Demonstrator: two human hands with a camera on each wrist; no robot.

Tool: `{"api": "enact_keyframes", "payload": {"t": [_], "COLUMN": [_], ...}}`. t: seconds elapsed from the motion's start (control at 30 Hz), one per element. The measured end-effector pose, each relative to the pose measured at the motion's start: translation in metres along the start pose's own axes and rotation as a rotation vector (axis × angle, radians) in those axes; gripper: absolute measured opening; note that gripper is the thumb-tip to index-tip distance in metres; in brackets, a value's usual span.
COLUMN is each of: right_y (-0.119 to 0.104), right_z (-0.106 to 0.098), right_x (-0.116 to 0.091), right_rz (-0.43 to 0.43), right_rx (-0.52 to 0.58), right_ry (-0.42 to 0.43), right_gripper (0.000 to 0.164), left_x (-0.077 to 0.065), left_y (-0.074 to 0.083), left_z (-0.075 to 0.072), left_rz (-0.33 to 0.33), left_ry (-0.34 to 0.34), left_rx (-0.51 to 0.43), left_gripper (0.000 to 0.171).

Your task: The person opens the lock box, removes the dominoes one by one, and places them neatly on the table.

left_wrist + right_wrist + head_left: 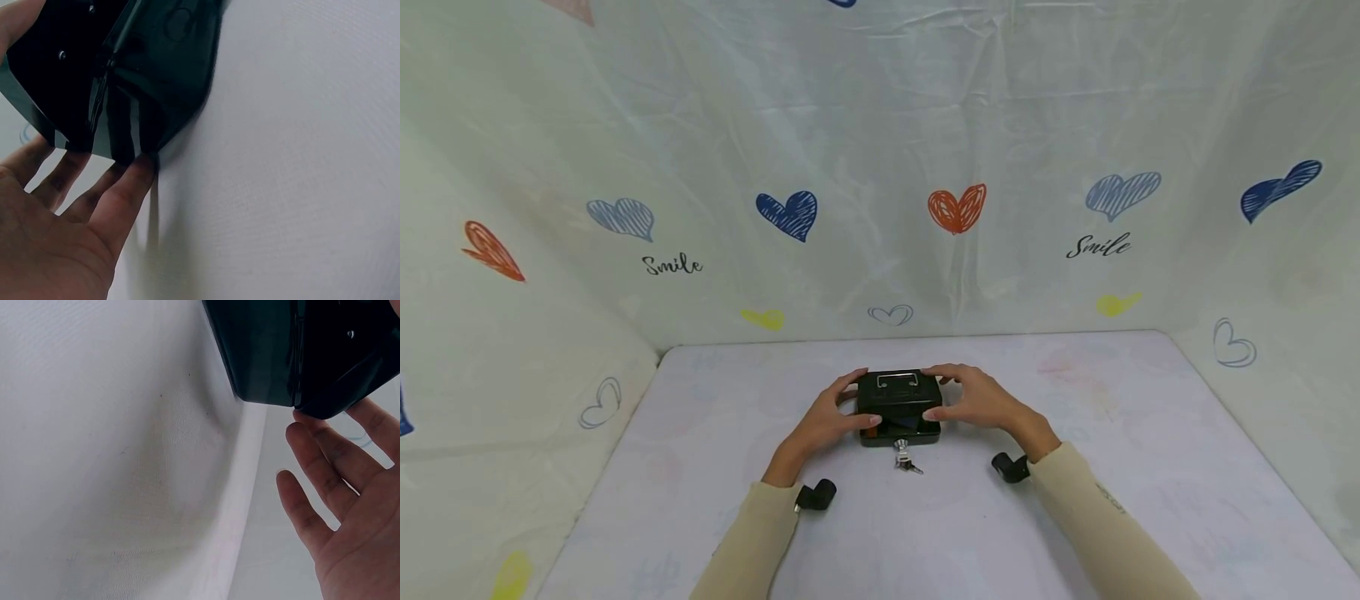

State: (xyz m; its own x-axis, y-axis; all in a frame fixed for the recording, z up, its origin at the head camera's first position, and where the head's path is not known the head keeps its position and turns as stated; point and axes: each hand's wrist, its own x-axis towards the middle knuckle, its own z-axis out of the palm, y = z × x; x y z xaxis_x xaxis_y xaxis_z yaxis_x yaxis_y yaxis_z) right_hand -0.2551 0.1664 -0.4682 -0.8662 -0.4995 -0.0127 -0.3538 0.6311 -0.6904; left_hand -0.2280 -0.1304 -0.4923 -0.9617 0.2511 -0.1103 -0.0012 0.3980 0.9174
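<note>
A small black cash box (898, 398) sits on the table with its lid partly raised and a silver wire handle (898, 381) on top. Keys (906, 461) on a ring hang at its front. My left hand (829, 419) holds the left side of the lid, thumb at the front edge and fingers toward the back. On the other side, my right hand (983, 400) grips the lid likewise. In both wrist views, fingertips touch the box near its rear edge. A small orange-brown patch shows in the front gap; the rest of the inside is dark.
The white table (700, 500) reaches back to a pale sheet (865, 125) printed with hearts and "Smile" lettering, which also hangs at both sides. A black wrist camera (817, 495) is on the left wrist and another black camera (1010, 467) on the right.
</note>
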Motion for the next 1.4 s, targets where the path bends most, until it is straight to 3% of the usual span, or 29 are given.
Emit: {"api": "enact_keyframes", "payload": {"t": [0.43,1.0,1.23,1.4], "right_y": [0.001,0.006,0.003,0.002], "right_z": [0.004,0.018,0.021,0.023], "right_x": [0.003,0.005,0.006,0.006], "right_rz": [0.005,-0.029,-0.007,0.017], "right_rx": [0.029,0.118,0.19,0.205], "right_ry": [0.041,0.123,0.136,0.15], "right_gripper": [0.065,0.054,0.052,0.052], "left_x": [0.005,0.004,0.006,0.005], "left_y": [0.002,0.004,0.007,0.009], "left_z": [-0.003,0.002,0.003,0.003], "left_rz": [-0.037,-0.078,-0.085,-0.078], "left_ry": [-0.004,0.015,0.006,0.012], "left_rx": [-0.005,-0.1,-0.148,-0.127], "left_gripper": [0.08,0.075,0.073,0.072]}}
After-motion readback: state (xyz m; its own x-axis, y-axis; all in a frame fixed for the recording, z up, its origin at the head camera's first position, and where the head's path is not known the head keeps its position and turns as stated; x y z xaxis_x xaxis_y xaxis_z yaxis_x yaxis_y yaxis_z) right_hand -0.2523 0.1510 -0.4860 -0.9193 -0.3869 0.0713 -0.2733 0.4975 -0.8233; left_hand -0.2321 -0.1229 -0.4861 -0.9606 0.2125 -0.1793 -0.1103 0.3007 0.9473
